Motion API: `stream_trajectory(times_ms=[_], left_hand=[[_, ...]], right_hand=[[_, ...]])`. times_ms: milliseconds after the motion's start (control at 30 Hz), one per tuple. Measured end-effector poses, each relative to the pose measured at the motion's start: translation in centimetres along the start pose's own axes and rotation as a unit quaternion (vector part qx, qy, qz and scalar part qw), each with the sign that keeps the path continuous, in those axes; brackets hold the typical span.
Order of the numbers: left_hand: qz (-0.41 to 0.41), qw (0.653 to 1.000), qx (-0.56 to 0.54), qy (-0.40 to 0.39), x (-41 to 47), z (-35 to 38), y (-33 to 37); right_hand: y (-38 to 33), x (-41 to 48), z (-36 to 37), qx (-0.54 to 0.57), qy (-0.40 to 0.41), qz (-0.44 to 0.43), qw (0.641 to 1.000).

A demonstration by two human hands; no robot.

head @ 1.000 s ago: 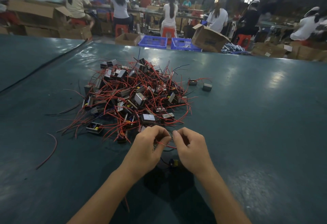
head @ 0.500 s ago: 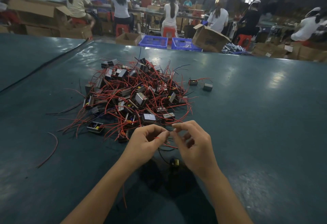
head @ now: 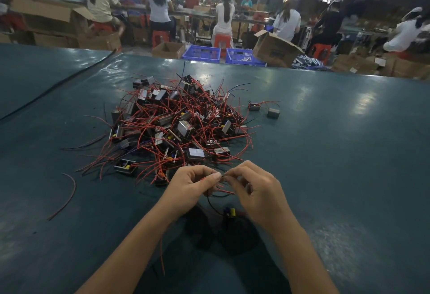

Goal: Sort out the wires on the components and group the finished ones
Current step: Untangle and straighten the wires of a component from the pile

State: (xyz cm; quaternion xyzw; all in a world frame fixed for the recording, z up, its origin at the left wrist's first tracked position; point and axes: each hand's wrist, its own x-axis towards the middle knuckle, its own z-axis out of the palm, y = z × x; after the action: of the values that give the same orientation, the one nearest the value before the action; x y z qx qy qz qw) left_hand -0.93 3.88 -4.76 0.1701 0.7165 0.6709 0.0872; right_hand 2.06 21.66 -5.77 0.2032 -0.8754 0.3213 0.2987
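Your left hand and right hand meet fingertip to fingertip above the near middle of the desk, both curled and pinching the thin red and black wires of one small component. That component sits just below your right hand, with a black lead looping up from it toward your fingers; you cannot tell whether it rests on the desk or hangs. Just beyond your hands lies the big pile of components tangled in red wires. Two single pieces lie apart at the pile's far right edge. A loose red wire curves on the desk to the left, well apart from your hands.
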Motion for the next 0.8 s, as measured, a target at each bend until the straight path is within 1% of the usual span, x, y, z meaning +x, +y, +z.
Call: stream_trajectory(times_ms=[67,100,133,167,200,233,267,300,333,367,400,433,500,533,567,600,667,733,800], left_hand=[[0.032,0.999,0.026,0.002,-0.1,0.1,-0.1],[0.063,0.996,0.060,0.009,-0.1,0.1,-0.1],[0.107,0.988,0.110,0.020,-0.2,0.1,-0.2],[0.161,0.972,0.167,0.031,-0.2,0.0,-0.4],[0.214,0.951,0.220,0.036,-0.2,-0.1,-0.5],[0.256,0.931,0.258,0.036,-0.2,-0.1,-0.5],[0.285,0.915,0.284,0.035,-0.3,-0.2,-0.6],[0.305,0.904,0.298,0.037,-0.3,-0.2,-0.6],[0.316,0.898,0.304,0.043,-0.3,-0.2,-0.7],[0.317,0.899,0.298,0.054,-0.3,-0.1,-0.7],[0.304,0.909,0.276,0.065,-0.3,-0.1,-0.6],[0.277,0.928,0.238,0.073,-0.3,-0.1,-0.5],[0.199,0.965,0.152,0.072,-0.3,-0.2,-0.3],[0.164,0.977,0.122,0.067,-0.2,-0.2,-0.2],[0.137,0.984,0.100,0.060,-0.2,-0.2,-0.1],[0.119,0.988,0.085,0.052,-0.2,-0.2,0.0],[0.096,0.992,0.069,0.035,-0.2,-0.3,0.3],[0.081,0.995,0.064,0.019,-0.2,-0.2,0.4],[0.076,0.995,0.066,0.006,-0.3,-0.2,0.4]], right_hand=[[-0.2,0.1,0.2,0.052,-0.015,0.054,0.997],[-0.4,0.2,0.2,0.100,-0.027,0.105,0.989],[-0.6,0.4,0.1,0.148,-0.044,0.168,0.974],[-0.8,0.6,0.0,0.198,-0.061,0.237,0.949],[-1.1,0.7,-0.2,0.252,-0.074,0.308,0.914],[-1.3,0.9,-0.4,0.316,-0.084,0.382,0.865],[-1.5,1.1,-0.5,0.385,-0.094,0.456,0.797],[-1.7,1.3,-0.6,0.452,-0.105,0.516,0.720],[-1.9,1.4,-0.8,0.507,-0.114,0.552,0.652],[-2.1,1.4,-0.8,0.542,-0.117,0.558,0.617],[-2.1,1.3,-0.7,0.546,-0.114,0.538,0.632],[-2.1,1.2,-0.5,0.518,-0.102,0.494,0.691],[-2.0,0.9,-0.2,0.387,-0.050,0.348,0.852],[-1.7,0.7,-0.1,0.313,-0.020,0.258,0.914],[-1.4,0.6,0.0,0.261,0.000,0.175,0.949],[-1.1,0.5,0.1,0.228,0.013,0.112,0.967],[-0.5,0.4,0.2,0.171,0.032,0.046,0.984],[-0.4,0.3,0.1,0.111,0.041,0.018,0.993],[-0.4,0.2,0.2,0.064,0.045,0.007,0.997]])
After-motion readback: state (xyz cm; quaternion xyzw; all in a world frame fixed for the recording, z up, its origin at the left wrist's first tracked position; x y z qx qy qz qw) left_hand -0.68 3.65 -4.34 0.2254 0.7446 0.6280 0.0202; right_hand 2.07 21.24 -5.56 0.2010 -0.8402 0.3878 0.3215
